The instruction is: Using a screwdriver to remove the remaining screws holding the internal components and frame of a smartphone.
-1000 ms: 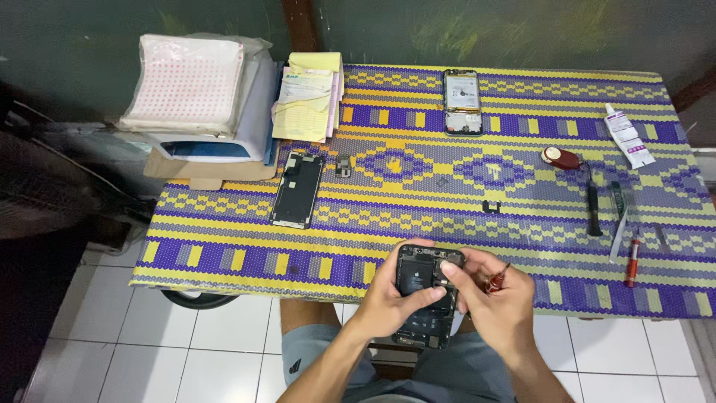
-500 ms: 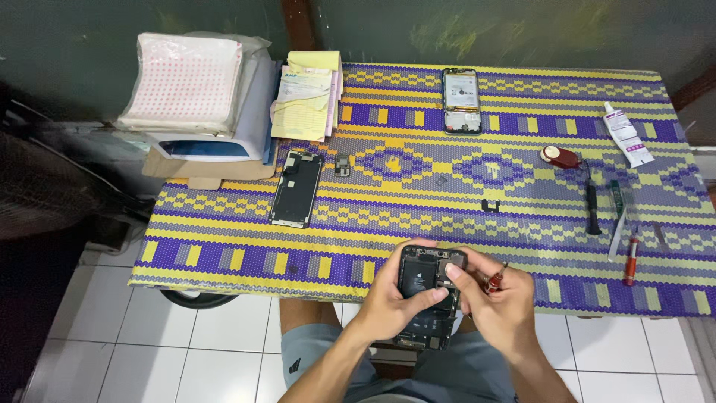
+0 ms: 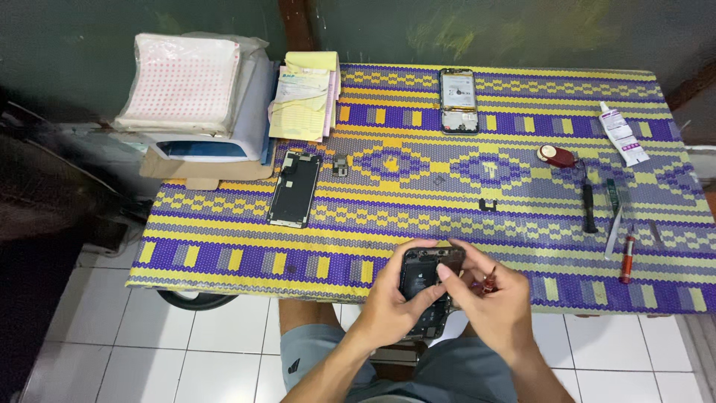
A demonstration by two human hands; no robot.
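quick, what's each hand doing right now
Left hand: closed around the opened phone.
Right hand: fingertip on the phone, small red-handled tool in its grip.

Even overhead light, sharp patterned mat [image 3: 522, 224], dim murky left edge, slight wide-angle bending

Forearms and both hands are bare, without sleeves, gloves or rings. Below the tabletop [image 3: 224, 257] edge, grey-blue shorts [image 3: 313, 358] carry a small dark emblem.
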